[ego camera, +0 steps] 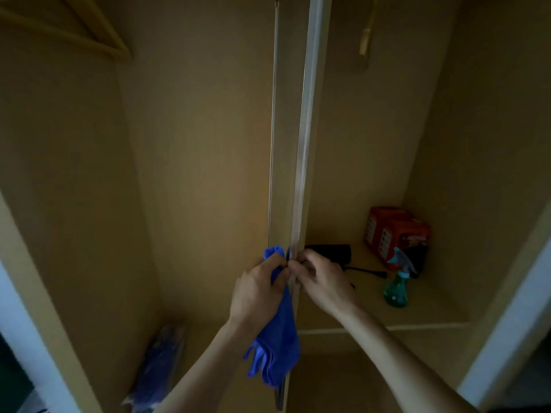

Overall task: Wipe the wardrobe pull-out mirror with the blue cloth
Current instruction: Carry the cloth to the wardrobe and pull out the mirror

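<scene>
Pinched the narrow metal edge of the mirror [301, 162] with the right fingertips [299, 265], closed on it apparently to draw it out of its slot. Saw nothing of the glass face, only that edge running from twelve o'clock down to six through the middle of the view. Gripped the blue cloth [280, 341] in curled left fingers [278, 275], bunched close against the same edge from nine o'clock, probably to have it ready the moment glass showed. Let the loose end of the cloth hang toward six o'clock below the left hand [256, 293]. Set the right hand [323, 281] at three o'clock of the edge, placed for a pull toward the body. Noted on the shelf [417, 311], at three o'clock of that hand, a green spray bottle [396, 289], within easy reach, with a red box [396, 231] behind it at twelve o'clock. Judged the wiping not yet begun.
</scene>
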